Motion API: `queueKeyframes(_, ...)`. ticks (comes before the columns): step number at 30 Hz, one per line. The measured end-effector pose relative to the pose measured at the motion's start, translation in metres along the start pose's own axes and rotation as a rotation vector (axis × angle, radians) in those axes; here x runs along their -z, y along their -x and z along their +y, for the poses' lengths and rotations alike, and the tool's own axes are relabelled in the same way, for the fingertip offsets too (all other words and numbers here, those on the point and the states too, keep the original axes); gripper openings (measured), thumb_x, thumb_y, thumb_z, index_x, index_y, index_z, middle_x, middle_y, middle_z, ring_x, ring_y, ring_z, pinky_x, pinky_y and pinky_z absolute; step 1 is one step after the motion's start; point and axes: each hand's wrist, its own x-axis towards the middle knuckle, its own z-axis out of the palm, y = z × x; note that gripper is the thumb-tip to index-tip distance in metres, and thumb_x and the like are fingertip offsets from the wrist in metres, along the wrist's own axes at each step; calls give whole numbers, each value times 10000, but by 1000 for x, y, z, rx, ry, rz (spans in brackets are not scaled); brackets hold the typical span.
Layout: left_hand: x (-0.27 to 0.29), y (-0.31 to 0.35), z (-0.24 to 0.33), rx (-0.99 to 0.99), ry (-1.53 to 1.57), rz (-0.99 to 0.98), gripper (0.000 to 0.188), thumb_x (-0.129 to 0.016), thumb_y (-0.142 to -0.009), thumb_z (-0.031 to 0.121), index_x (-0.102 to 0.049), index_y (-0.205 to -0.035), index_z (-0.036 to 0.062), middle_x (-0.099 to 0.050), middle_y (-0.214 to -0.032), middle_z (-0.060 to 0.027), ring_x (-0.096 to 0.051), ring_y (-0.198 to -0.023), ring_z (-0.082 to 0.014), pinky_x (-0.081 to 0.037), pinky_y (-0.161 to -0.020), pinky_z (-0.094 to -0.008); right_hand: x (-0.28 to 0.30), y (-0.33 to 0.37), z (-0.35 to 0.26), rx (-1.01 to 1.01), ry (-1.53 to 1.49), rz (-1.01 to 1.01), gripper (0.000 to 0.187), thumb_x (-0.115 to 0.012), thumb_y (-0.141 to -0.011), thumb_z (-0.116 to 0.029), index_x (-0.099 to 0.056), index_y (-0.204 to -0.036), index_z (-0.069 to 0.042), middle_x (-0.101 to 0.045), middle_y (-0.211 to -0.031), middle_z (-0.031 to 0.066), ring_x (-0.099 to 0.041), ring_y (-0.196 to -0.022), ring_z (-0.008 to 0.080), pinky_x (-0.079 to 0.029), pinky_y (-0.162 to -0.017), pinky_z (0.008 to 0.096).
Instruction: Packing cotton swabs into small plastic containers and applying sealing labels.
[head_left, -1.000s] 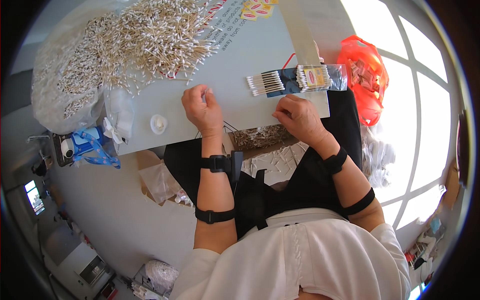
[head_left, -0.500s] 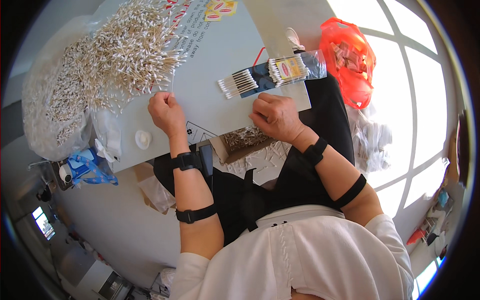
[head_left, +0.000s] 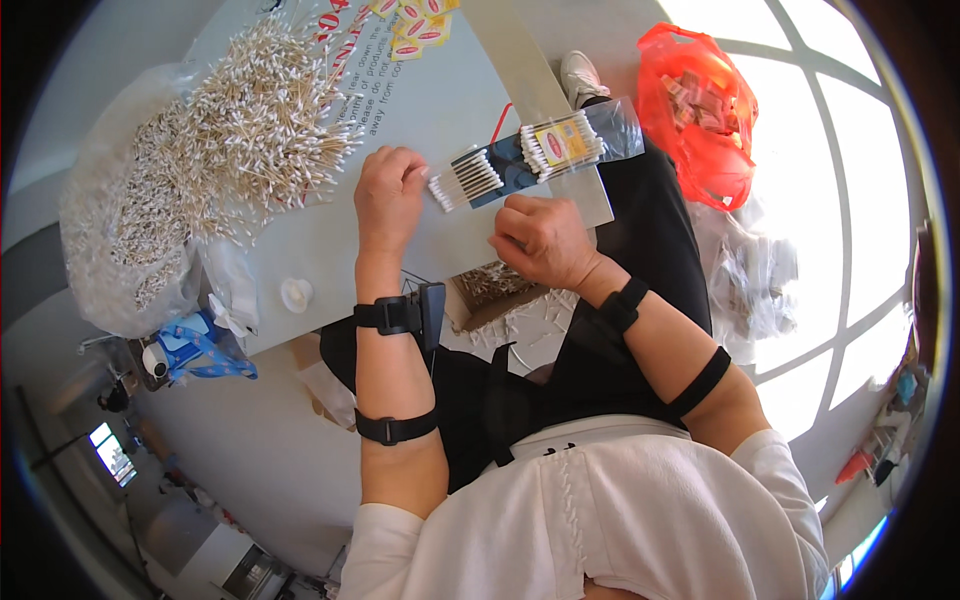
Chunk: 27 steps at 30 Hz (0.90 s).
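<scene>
My left hand is over the table, its thumb and fingers pinched together just left of a row of cotton swabs; whatever they hold is hidden. The swabs lie side by side on the left end of a dark strip. Farther right, a clear plastic sleeve encloses a bundle of swabs with a yellow card on it. My right hand is curled closed at the table's near edge, below the strip; its fingertips are tucked out of sight. A large heap of loose swabs spreads to the left.
Loose swabs spill from a clear bag at far left. Yellow cards lie at the back. A small white dish sits near the front edge, above a swab-filled carton. A red plastic bag stands on the right.
My left hand has moved right, from beside the swab heap to beside the swab row. The right hand stays near the strip, and the view has shifted slightly.
</scene>
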Motion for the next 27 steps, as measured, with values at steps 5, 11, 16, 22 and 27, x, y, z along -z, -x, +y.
queueKeyframes(5, 9, -4, -34, 235, -16, 265, 110, -659, -808, -2, -656, -900, 57, -657, -899, -91, -623, -838, -290, -506, -760, -389, 1, -3, -2, 26, -59, 40, 171, -703, -766, -116, -544, -717, -76, -544, -725, 89, -583, -625, 317, -465, -542, 402)
queueKeyframes(11, 19, -15, -49, 243, -273, 374, 157, -670, -786, -13, -672, -921, 68, -639, -926, -90, -611, -891, -310, -502, -775, -416, 2, -1, -2, 10, -61, 30, 170, -702, -768, -115, -545, -720, -73, -547, -730, 87, -584, -622, 313, -465, -535, 401)
queueKeyframes(16, 23, -34, -40, 71, -520, 292, 166, -705, -756, 9, -680, -900, 88, -605, -922, -77, -583, -947, -313, -486, -790, -438, 2, -1, -1, 13, -58, 45, 170, -700, -770, -116, -541, -725, -74, -540, -730, 86, -583, -621, 311, -463, -533, 401)
queueKeyframes(22, 31, -47, -49, 106, -478, 230, 160, -719, -751, 28, -682, -880, 116, -592, -907, -65, -575, -934, -305, -487, -785, -430, 0, -1, -1, 17, -55, 48, 176, -682, -780, -143, -523, -739, -78, -522, -740, 75, -590, -658, 295, -472, -547, 404)
queueKeyframes(27, 22, -53, -44, 20, -295, 242, 104, -715, -766, 47, -657, -835, 99, -602, -896, -64, -582, -916, -288, -488, -784, -414, 0, -2, -2, 18, -34, 37, 178, -666, -787, -168, -515, -753, -81, -522, -750, 65, -605, -699, 278, -486, -560, 404)
